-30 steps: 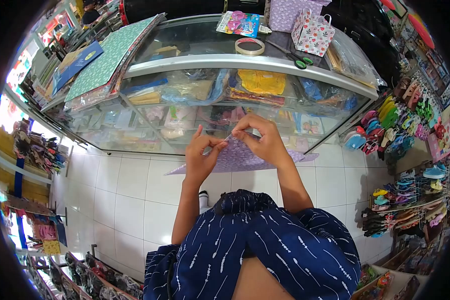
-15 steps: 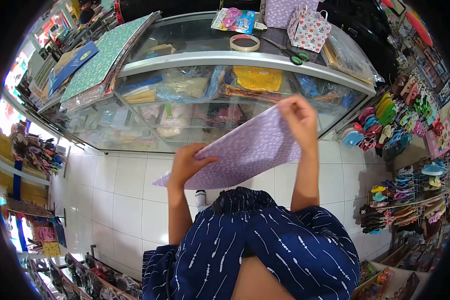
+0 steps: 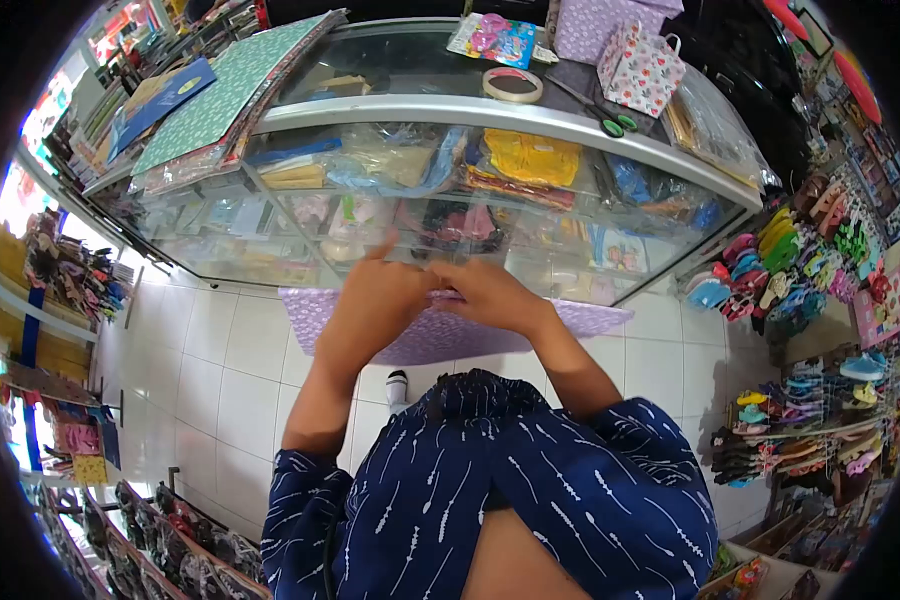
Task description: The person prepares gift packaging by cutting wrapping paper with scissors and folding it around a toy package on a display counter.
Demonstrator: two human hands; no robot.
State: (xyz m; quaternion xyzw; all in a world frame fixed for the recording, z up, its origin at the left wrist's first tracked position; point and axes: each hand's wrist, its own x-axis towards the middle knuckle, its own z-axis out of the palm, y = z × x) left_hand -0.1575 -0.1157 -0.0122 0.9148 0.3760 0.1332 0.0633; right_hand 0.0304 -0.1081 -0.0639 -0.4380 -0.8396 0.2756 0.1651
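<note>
A sheet of purple patterned wrapping paper hangs in front of my body, its long upper edge running roughly level. Near the middle of that edge my left hand grips the paper, with its thumb sticking up. My right hand pinches the same edge right beside it, and the fingertips of both hands meet or nearly meet. Part of the sheet is hidden behind my hands and wrists.
Ahead stands a glass display counter with packaged goods inside. On its top are a tape roll, green-handled scissors, a floral gift bag and green patterned sheets. Racks of sandals line the right side.
My right hand has come down and left from the sheet's upper corner to its middle, meeting my left hand. The paper has swung from slanted to nearly level.
</note>
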